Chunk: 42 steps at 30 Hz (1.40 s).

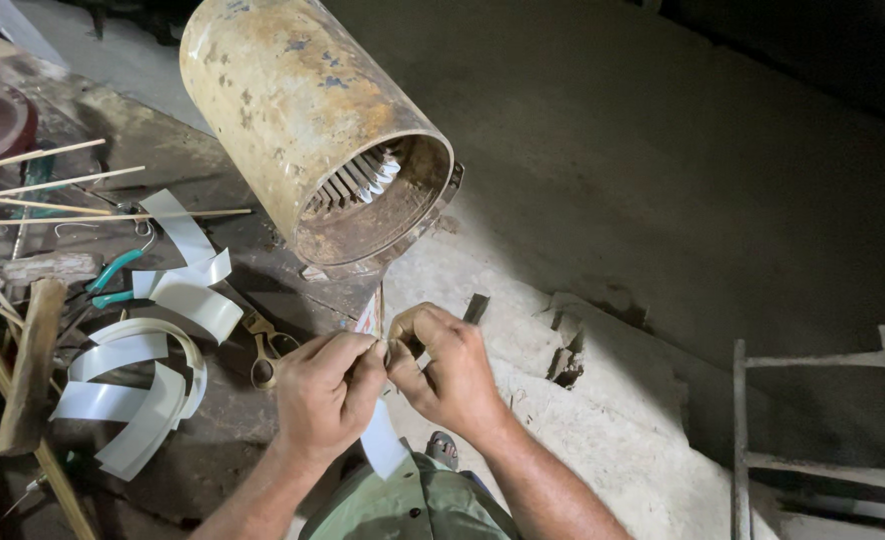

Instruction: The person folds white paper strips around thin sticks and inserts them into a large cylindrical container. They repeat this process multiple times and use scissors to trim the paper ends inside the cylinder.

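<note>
From the head view, we have both hands working one white strip (pixel 383 445) just in front of the rusty motor shell (pixel 313 120). Some white pieces already sit in its slots; most slots look bare, so by our judgement much is left. Our left hand (pixel 328 395) has its fingers (pixel 363 350) pinched shut on the strip, and our right hand (pixel 448 370) pinches it too. More curled strips (pixel 148 385) and scissors (pixel 263 350) wait on the table (pixel 233 420).

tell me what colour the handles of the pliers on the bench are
Teal green, seen in the head view: the pliers lie among the curled white strips.
</note>
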Available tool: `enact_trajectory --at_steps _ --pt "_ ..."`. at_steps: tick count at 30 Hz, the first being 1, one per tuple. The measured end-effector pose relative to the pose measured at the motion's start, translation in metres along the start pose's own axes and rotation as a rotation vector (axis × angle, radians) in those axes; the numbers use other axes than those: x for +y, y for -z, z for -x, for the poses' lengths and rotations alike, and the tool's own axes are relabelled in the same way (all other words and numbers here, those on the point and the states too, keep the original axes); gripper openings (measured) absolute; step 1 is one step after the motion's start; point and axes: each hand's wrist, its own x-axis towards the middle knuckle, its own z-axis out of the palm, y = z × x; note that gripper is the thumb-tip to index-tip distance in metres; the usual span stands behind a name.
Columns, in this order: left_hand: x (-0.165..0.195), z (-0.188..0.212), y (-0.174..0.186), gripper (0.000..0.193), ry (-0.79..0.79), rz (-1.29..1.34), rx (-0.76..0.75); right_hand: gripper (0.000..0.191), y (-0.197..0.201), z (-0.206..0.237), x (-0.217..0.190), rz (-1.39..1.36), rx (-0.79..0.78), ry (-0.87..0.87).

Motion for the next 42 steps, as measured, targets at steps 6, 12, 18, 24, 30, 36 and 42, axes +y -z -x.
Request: enact_trajectory --at_steps 6,12,18,24,30,36,42 --pt "-0.002 -0.002 0.012 0.007 -0.119 -0.223 0.198 0.007 -0.013 -0.002 0.023 0.107 0.042 -0.217" --pt "-0.017 0.001 0.022 0.017 0.304 0.432 -0.179 0.019 0.004 -0.004 0.033 -0.681 -0.086 -0.186" --pt "-0.04 0.015 0.008 0.02 0.499 0.68 -0.392 0.016 0.01 -0.011 0.028 -0.788 -0.298 0.043" --pt "-0.05 0.002 0.033 0.015 0.28 0.429 -0.467 0.009 0.002 -0.012 0.025 -0.509 -0.309 -0.024" --pt "-0.043 -0.009 0.038 0.018 0.192 0.207 -0.52 0.013 0.008 -0.018 0.013 -0.228 -0.311 0.055" --pt "-0.043 -0.008 0.029 0.015 0.021 0.259 -0.378 0.012 0.001 -0.023 0.015 -0.135 -0.246 0.088" --pt "-0.038 -0.002 0.008 0.021 -0.175 -0.068 -0.014 0.007 -0.017 -0.019 0.029 0.103 -0.054 0.115"
